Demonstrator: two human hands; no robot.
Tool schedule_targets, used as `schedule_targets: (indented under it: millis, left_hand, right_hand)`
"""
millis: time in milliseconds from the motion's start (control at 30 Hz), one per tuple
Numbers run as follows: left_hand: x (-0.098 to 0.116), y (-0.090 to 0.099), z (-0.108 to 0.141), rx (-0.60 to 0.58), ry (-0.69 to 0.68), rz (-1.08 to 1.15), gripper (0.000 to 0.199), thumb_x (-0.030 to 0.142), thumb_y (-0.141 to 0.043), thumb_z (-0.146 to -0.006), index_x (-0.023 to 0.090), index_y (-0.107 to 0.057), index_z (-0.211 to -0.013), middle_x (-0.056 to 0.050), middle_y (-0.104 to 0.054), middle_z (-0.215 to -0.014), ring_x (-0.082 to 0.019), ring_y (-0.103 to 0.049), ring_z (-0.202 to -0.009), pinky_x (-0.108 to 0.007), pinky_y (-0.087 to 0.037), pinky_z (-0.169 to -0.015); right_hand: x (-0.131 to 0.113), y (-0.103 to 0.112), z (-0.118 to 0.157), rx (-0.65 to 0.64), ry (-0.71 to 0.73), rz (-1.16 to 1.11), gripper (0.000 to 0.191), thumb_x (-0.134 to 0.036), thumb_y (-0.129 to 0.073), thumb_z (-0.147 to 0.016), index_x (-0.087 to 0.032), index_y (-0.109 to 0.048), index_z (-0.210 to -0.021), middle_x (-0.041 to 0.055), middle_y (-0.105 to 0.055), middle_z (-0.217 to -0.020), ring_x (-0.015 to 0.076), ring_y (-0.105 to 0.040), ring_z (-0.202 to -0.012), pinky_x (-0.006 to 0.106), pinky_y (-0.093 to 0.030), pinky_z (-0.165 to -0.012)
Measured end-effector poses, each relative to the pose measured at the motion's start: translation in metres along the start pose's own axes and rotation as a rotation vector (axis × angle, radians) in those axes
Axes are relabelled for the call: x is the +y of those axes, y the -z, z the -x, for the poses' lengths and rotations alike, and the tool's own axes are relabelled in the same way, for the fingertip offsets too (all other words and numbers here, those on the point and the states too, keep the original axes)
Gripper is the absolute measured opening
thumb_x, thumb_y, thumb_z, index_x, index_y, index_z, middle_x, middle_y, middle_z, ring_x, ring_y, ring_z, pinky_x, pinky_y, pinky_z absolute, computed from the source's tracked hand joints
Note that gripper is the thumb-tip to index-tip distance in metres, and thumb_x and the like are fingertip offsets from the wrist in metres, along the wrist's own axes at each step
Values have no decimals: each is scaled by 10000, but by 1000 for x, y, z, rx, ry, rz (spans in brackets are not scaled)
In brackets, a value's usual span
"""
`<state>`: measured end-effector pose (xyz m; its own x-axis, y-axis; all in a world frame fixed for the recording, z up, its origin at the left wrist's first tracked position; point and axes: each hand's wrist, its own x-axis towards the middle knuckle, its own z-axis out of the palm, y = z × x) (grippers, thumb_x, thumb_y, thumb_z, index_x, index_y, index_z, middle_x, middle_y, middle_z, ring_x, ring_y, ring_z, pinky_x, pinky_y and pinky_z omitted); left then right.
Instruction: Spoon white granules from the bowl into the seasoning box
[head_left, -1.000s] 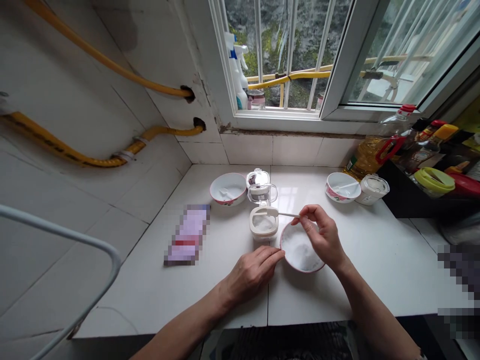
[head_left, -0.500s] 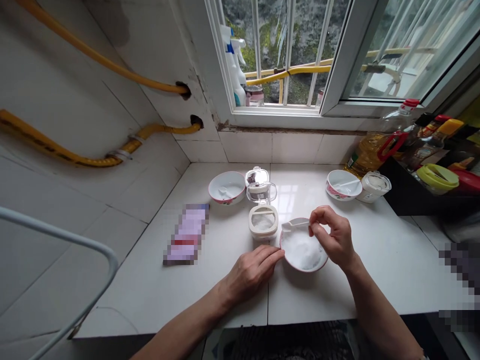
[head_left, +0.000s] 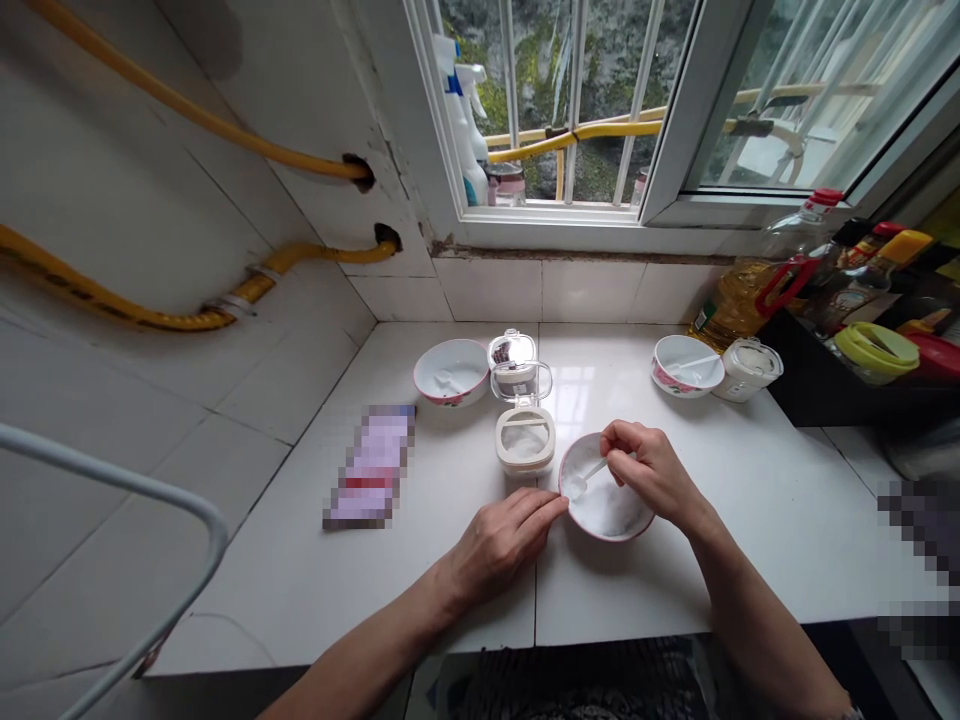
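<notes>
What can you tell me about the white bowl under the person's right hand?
A round white bowl, ceramic-looking with a thin pink rim, sits on the white tiled counter. It holds fine white granules. A small white spoon, gripped by the right hand, reaches into it, and the left hand's fingers touch its rim.

No lettering is legible in this view. Fig. detail: the packet (head_left: 369, 467) lying left of centre on the counter (head_left: 300, 590) is pixelated; labels on the cooking-oil bottle (head_left: 739, 300) and the sauce bottle (head_left: 847, 285), upper right, are too small to read.
</notes>
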<state>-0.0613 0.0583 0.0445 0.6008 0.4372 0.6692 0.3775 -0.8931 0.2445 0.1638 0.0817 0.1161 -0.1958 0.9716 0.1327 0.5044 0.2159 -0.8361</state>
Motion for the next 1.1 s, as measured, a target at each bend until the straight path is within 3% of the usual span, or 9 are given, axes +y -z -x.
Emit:
schedule_targets:
  millis: [133, 267, 500, 700, 867, 1000, 1100]
  left_hand:
    - [0, -1, 0, 5, -5, -9, 291, 56, -419, -954, 93, -580, -1194, -127, -735, -988, -197, -710, -865, -304, -625, -702]
    - [0, -1, 1, 5, -7, -17, 301, 52, -419, -950, 100, -578, -1200, -126, -737, -989, -190, -711, -869, -300, -626, -707]
    - [-1, -2, 2, 11, -7, -22, 330, 39, -422, -936, 107, -574, -1221, -122, -735, -991, -186, -707, -867, -298, -623, -711]
    - [-2, -4, 2, 27, -19, -19, 292, 40, -451, -938, 92, -581, -1194, -125, -734, -990, -194, -705, -868, -300, -622, -710]
    - [-2, -4, 2, 26, -12, -28, 324, 39, -426, -934, 113, -572, -1214, -111, -734, -973, -182, -703, -855, -287, -616, -703]
    - [-2, -3, 2, 18, -13, -11, 308, 40, -430, -936, 101, -572, -1202, -118, -734, -993, -194, -705, -866, -302, -621, -710]
    - [-2, -3, 1, 16, -14, -20, 300, 39, -427, -939, 98, -577, -1192, -118, -735, -989, -197, -706, -855, -301, -620, -698]
  right_hand:
    - [1, 6, -2, 23, -145, -206, 83, -206, -459, -669, -209, -539, -647, -56, -483, -470, 115, -411, -466, 258, -303, -498]
    - [3, 10, -5, 69, -196, -323, 73, -228, -495, -644, -199, -561, -634, -55, -490, -440, 110, -414, -458, 252, -298, -501]
    - [3, 13, -8, 96, -224, -470, 57, -240, -548, -622, -191, -573, -607, -53, -497, -408, 101, -410, -425, 253, -298, -498]
    - [6, 11, -11, 154, -160, -557, 34, -214, -562, -656, -190, -582, -644, -54, -506, -430, 107, -438, -426, 273, -361, -543]
    - [-1, -3, -7, 263, 41, -501, 48, -247, -574, -822, -202, -573, -804, -26, -604, -598, 150, -583, -560, 296, -456, -623]
    - [0, -16, -4, 224, 379, -46, 72, -157, -517, -921, -221, -548, -932, 26, -694, -777, 195, -655, -745, 347, -502, -750]
    - [4, -19, -5, 165, 679, 285, 196, -49, -468, -901, -219, -546, -958, 34, -694, -790, 192, -626, -724, 393, -502, -832]
